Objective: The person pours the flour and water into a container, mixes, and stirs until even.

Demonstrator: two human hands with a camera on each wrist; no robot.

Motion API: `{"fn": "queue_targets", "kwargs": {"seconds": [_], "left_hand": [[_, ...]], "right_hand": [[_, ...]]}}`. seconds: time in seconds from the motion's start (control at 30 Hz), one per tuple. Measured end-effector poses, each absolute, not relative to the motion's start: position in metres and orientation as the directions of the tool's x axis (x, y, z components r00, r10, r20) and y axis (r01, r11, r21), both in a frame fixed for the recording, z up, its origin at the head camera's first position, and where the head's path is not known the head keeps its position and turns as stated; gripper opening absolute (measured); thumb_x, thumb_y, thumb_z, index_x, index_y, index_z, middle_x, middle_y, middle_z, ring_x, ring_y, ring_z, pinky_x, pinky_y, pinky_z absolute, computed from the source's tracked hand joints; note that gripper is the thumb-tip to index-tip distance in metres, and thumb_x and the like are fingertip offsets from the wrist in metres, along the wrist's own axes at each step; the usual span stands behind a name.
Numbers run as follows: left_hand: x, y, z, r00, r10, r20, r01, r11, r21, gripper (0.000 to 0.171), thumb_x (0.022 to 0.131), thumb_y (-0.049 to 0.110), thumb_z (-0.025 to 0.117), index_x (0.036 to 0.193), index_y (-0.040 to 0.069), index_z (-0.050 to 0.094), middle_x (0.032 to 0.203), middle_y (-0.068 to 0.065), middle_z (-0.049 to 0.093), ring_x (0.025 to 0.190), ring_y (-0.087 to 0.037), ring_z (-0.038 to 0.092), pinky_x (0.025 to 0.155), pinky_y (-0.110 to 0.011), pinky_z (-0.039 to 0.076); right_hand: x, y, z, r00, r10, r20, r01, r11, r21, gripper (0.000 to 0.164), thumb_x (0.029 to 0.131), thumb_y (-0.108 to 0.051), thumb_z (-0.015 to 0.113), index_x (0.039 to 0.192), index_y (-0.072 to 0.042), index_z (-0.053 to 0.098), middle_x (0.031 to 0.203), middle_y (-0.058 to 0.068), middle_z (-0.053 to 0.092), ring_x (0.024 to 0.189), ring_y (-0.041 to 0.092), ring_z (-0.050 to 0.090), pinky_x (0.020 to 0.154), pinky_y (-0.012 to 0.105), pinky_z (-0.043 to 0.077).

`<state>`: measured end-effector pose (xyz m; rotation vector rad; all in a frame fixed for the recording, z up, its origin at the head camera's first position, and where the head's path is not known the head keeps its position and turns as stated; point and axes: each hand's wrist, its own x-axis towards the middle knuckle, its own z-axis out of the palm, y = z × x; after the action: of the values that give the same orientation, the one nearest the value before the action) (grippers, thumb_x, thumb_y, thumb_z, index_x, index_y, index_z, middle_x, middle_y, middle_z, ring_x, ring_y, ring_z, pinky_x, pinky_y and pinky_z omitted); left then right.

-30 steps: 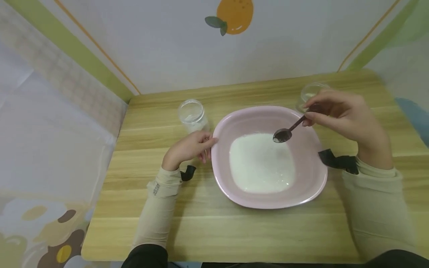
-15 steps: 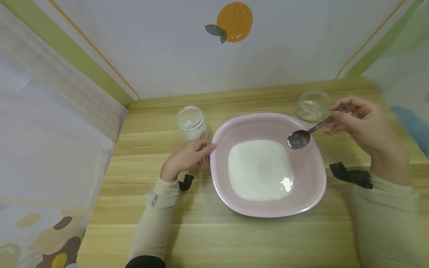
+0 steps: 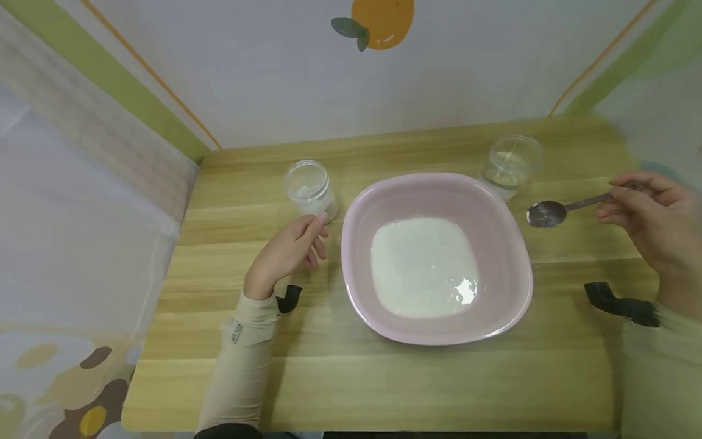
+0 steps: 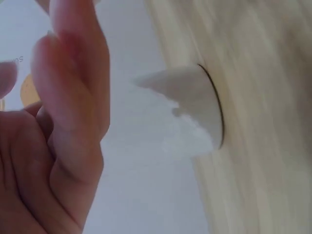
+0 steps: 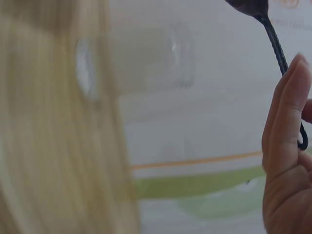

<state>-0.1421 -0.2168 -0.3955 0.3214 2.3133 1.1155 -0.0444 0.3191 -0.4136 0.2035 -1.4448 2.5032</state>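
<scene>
A pink basin [image 3: 501, 262] with white liquid [image 3: 422, 268] in its bottom stands mid-table in the head view. My right hand [image 3: 658, 219] pinches the handle of a dark measuring spoon [image 3: 547, 214], held out to the right of the basin. White residue clings to the spoon's bowl. My left hand [image 3: 285, 253], fingers loosely bent and holding nothing, is left of the basin. Its thumb tip overlaps the lower part of a clear jar [image 3: 311, 189] in the head view. The left wrist view shows white powder inside that jar [image 4: 165, 112], beyond the fingers.
Behind the basin's right rim stands a second clear jar [image 3: 514, 161] with clear liquid in it. A pale wall with a printed orange [image 3: 382, 23] rises at the back edge of the wooden table [image 3: 384, 390]. Black straps [image 3: 620, 303] stick out at both wrists.
My right hand has carried the spoon from over the basin outward to the right, past the rim. My left hand has let go of the basin's left rim and moved slightly left.
</scene>
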Motion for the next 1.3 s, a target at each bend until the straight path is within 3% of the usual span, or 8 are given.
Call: {"fn": "queue_targets", "kwargs": {"seconds": [0.17, 0.4, 0.57, 0.7, 1.0, 1.3], "left_hand": [[-0.139, -0.224, -0.396, -0.84, 0.402, -0.365, -0.037, 0.629, 0.777, 0.067, 0.112, 0.056, 0.028, 0.125, -0.003, 0.056, 0.092, -0.018, 0.071, 0.073, -0.038, 0.072, 0.077, -0.051, 0.064], [-0.135, -0.232, -0.397, -0.844, 0.387, -0.372, -0.045, 0.639, 0.768, 0.066, 0.113, 0.054, 0.024, 0.124, -0.003, 0.057, 0.091, -0.018, 0.071, 0.073, -0.039, 0.071, 0.074, -0.05, 0.064], [-0.131, -0.237, -0.4, -0.842, 0.399, -0.362, -0.03, 0.636, 0.771, 0.068, 0.114, 0.051, 0.018, 0.124, -0.004, 0.056, 0.092, -0.019, 0.072, 0.072, -0.038, 0.072, 0.074, -0.05, 0.064], [-0.128, -0.242, -0.401, -0.844, 0.388, -0.37, -0.029, 0.656, 0.754, 0.069, 0.113, 0.053, 0.015, 0.125, -0.003, 0.055, 0.093, -0.018, 0.072, 0.07, -0.035, 0.072, 0.075, -0.05, 0.064], [-0.127, -0.247, -0.402, -0.855, 0.378, -0.356, -0.026, 0.655, 0.755, 0.074, 0.113, 0.054, 0.013, 0.124, -0.004, 0.056, 0.092, -0.018, 0.071, 0.075, -0.036, 0.073, 0.078, -0.05, 0.064], [-0.124, -0.246, -0.41, -0.852, 0.389, -0.351, -0.03, 0.632, 0.774, 0.072, 0.114, 0.051, 0.016, 0.12, -0.008, 0.057, 0.09, -0.02, 0.071, 0.078, -0.037, 0.072, 0.077, -0.046, 0.065]], "right_hand": [[-0.042, 0.343, -0.428, -0.967, 0.14, 0.214, -0.254, -0.43, -0.866, 0.032, 0.101, 0.023, 0.036, 0.116, 0.018, 0.064, 0.084, 0.019, 0.074, 0.069, 0.026, 0.077, 0.064, 0.029, 0.065], [-0.036, 0.357, -0.449, -0.983, 0.12, -0.14, 0.103, -0.274, -0.956, 0.028, 0.103, 0.008, 0.053, 0.119, -0.004, 0.073, 0.093, 0.007, 0.077, 0.076, 0.017, 0.076, 0.069, 0.023, 0.064], [-0.036, 0.355, -0.461, -0.973, 0.043, -0.229, 0.209, -0.267, -0.941, 0.031, 0.103, 0.012, 0.051, 0.115, -0.003, 0.075, 0.092, 0.011, 0.078, 0.076, 0.02, 0.078, 0.071, 0.025, 0.065], [-0.036, 0.353, -0.466, -0.95, 0.023, -0.311, 0.301, -0.196, -0.933, 0.032, 0.103, 0.01, 0.052, 0.114, -0.009, 0.076, 0.091, 0.009, 0.079, 0.076, 0.019, 0.078, 0.069, 0.026, 0.065], [-0.036, 0.351, -0.473, -0.947, -0.017, -0.322, 0.322, -0.002, -0.947, 0.031, 0.104, 0.006, 0.056, 0.114, -0.015, 0.075, 0.09, 0.003, 0.079, 0.075, 0.013, 0.073, 0.064, 0.025, 0.064], [-0.031, 0.347, -0.475, -0.921, -0.032, -0.387, 0.343, 0.401, -0.849, 0.025, 0.106, -0.01, 0.06, 0.121, -0.029, 0.061, 0.094, -0.011, 0.07, 0.08, 0.008, 0.069, 0.069, 0.024, 0.065]]}}
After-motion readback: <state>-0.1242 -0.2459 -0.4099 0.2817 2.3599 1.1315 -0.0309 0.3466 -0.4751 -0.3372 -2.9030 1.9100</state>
